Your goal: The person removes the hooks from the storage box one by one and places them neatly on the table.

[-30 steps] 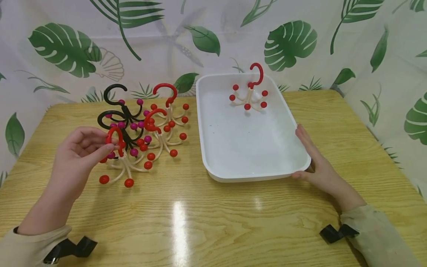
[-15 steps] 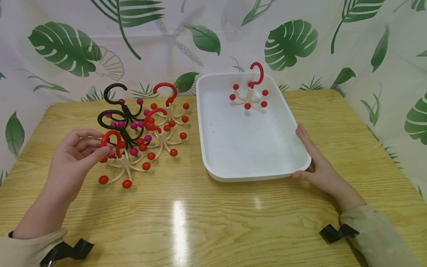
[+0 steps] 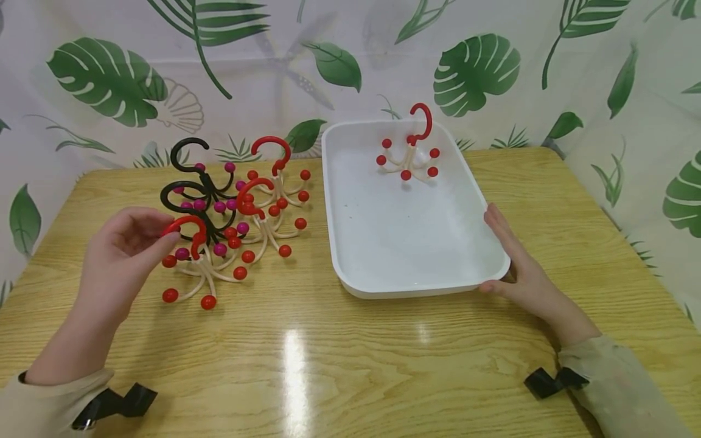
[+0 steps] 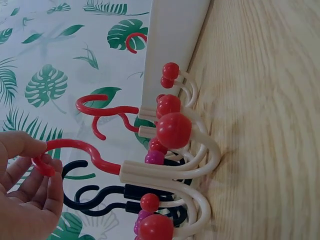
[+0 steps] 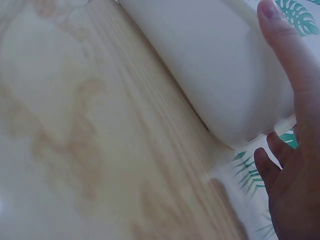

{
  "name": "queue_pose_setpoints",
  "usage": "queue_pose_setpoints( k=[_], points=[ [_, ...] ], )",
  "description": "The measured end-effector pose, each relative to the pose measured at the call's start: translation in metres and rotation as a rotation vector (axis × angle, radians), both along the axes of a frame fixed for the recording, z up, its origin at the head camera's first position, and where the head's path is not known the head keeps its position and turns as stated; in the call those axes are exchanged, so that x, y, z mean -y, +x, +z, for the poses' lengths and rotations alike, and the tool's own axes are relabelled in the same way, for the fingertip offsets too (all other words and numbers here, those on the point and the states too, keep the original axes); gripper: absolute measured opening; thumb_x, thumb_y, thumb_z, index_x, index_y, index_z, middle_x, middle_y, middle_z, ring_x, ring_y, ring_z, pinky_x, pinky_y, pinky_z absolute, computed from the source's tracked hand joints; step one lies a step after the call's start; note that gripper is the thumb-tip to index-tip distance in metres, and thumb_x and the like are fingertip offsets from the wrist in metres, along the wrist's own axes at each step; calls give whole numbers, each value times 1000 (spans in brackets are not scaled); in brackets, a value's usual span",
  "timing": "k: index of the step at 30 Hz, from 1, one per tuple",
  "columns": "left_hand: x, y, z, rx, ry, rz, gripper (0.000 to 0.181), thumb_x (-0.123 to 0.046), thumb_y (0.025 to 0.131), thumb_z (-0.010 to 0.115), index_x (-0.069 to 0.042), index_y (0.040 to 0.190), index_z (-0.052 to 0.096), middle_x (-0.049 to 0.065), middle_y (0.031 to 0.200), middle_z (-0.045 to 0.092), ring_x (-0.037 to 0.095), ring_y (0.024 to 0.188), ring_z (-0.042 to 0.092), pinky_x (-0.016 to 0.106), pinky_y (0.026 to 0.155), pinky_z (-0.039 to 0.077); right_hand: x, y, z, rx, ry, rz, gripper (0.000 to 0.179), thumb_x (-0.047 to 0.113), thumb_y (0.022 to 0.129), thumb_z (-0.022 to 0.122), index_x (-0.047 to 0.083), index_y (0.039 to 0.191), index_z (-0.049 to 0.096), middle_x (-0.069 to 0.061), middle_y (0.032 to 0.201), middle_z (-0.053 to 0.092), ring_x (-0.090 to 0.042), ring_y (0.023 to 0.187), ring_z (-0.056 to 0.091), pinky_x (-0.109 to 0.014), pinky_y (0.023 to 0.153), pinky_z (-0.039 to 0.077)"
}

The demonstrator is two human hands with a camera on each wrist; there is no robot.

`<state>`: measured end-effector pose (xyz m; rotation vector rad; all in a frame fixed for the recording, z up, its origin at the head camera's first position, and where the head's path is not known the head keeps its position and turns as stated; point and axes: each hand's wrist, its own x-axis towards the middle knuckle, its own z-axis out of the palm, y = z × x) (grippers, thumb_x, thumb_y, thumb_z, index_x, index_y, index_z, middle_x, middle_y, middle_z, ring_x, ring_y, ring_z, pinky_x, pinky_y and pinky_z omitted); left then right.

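My left hand (image 3: 123, 267) pinches the curved end of a red swivel hook on a cream, several-armed hook hanger (image 3: 204, 263) with red ball tips. In the left wrist view, thumb and fingertips meet at the hook's curve, while the arms of the hanger (image 4: 145, 171) appear to rest on the table. Just behind it stand two black hangers (image 3: 205, 182) with magenta balls and two more red-and-cream hangers (image 3: 265, 225). My right hand (image 3: 523, 274) lies with extended fingers against the near right corner of a white tray (image 3: 416, 291), thumb on its front wall.
Another red-and-cream hanger (image 3: 409, 158) stands inside the tray at its far end. The wood-grain table (image 3: 350, 365) reaches back to a leaf-patterned cloth (image 3: 383, 61). The hangers on the left stand close together, their arms overlapping in view.
The red hook under my left fingers has turned and lowered, its end now pointing left. The hanger's base has barely shifted. My right hand and the tray have stayed put.
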<state>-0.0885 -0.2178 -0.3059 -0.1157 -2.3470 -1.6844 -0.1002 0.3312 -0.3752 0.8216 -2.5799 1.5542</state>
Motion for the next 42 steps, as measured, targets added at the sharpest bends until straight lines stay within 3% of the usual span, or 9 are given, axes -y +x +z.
queue_pose_setpoints(
  k=[3,14,22,28,35,42],
  points=[
    [1,-2,2,17,-103,37,21,-3,89,65,-7,110,63,-5,100,61,9,88,57,9,72,48,0,-1,0,12,-13,12,106,20,75,82,11,154,12,-1,160,-5,-19,145,-8,-16,108,13],
    [7,-5,8,64,-151,19,24,-7,90,65,-9,114,66,-7,103,61,8,89,56,7,71,46,0,-1,0,29,-24,15,105,18,76,82,12,154,12,-1,160,-6,-18,145,-8,-14,107,15],
    [2,-7,16,18,-169,-2,24,-8,90,65,-5,114,65,-5,102,61,7,91,58,8,78,45,0,-2,0,5,1,-3,104,23,76,82,13,154,14,-7,160,-4,-19,145,-7,-26,112,8],
    [-16,-12,32,-58,-155,10,24,-7,90,66,-4,114,66,-1,104,62,12,89,57,11,73,46,0,-2,0,8,0,1,105,20,76,82,12,154,13,-1,160,-4,-19,145,-7,-17,108,12],
    [-46,-19,48,-150,-78,-80,21,-2,89,65,-3,110,67,2,102,64,16,92,59,16,78,48,0,-1,-1,9,8,-2,105,18,75,82,13,154,13,-3,160,-5,-18,145,-6,-15,107,13],
    [-78,-27,59,-147,-17,-211,18,-5,90,65,-2,108,66,9,104,63,18,94,60,20,81,49,-1,0,-1,-6,16,-6,106,18,74,83,12,154,14,-8,160,-4,-19,145,-6,-17,108,11]
  ],
)
